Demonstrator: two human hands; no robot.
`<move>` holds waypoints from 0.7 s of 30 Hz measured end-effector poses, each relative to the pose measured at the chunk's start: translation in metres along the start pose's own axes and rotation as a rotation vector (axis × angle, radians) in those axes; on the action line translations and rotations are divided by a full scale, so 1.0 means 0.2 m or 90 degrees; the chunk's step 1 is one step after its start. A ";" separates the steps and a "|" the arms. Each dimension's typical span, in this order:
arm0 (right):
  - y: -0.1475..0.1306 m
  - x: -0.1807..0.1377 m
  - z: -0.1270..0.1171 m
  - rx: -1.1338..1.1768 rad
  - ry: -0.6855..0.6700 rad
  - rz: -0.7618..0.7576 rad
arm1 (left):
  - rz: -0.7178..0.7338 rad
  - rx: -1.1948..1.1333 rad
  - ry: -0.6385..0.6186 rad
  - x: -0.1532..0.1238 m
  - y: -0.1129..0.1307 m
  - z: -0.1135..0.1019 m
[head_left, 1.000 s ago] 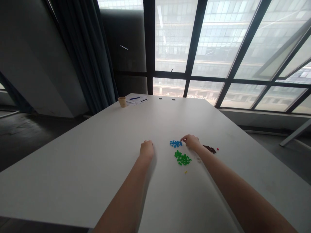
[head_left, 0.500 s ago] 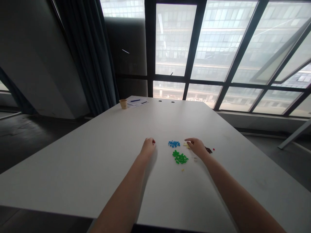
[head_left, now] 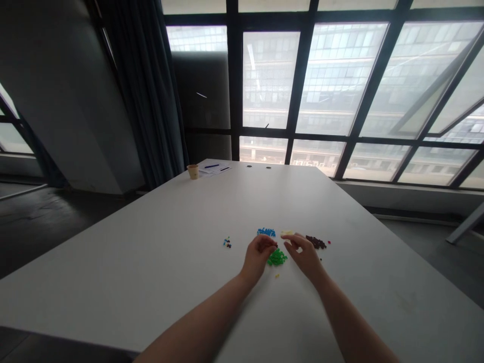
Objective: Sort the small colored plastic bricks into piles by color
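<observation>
My left hand (head_left: 260, 254) is closed in a pinch just left of and over the green pile, with a small dark reddish piece (head_left: 276, 245) at its fingertips. Facing it from the right, my right hand (head_left: 303, 252) has thumb and index finger apart, and no piece shows between them. Small green pieces (head_left: 277, 257) lie heaped below and between the hands. Beyond my left hand is a pile of blue pieces (head_left: 266, 232). Pale yellow pieces (head_left: 287, 232) lie behind my right fingers, and dark brown pieces (head_left: 316, 242) sit beside that hand.
A little cluster of mixed-colour pieces (head_left: 227, 243) is on the white table (head_left: 170, 272), left of my hands. One red piece (head_left: 329, 242) lies right of the brown pile; a yellow piece (head_left: 277, 276) is nearer me. At the far left edge stand a paper cup (head_left: 193, 172) and papers (head_left: 214, 168) with pens.
My left hand has moved right to the green pile, uncovering the mixed cluster. My right hand has shifted slightly nearer, showing more of the brown pile. The view has tilted up a little.
</observation>
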State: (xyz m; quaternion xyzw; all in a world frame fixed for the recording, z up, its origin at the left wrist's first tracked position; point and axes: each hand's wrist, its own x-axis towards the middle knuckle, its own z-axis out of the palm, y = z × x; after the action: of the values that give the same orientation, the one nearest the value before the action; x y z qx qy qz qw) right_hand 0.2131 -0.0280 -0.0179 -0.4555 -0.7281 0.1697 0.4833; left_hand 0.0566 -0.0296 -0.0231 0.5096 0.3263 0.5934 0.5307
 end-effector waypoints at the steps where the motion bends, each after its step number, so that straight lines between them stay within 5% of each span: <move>1: -0.01 0.00 0.00 0.012 -0.004 -0.014 | 0.007 0.003 0.006 -0.01 0.00 0.00; 21: -0.10 0.00 -0.01 0.060 -0.059 -0.018 | 0.010 -0.037 0.012 -0.01 0.00 -0.02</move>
State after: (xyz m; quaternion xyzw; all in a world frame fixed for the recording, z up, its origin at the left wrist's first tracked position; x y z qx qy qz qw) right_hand 0.2046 -0.0379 -0.0034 -0.4134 -0.7474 0.2175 0.4723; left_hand 0.0527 -0.0303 -0.0234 0.4907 0.3099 0.6116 0.5377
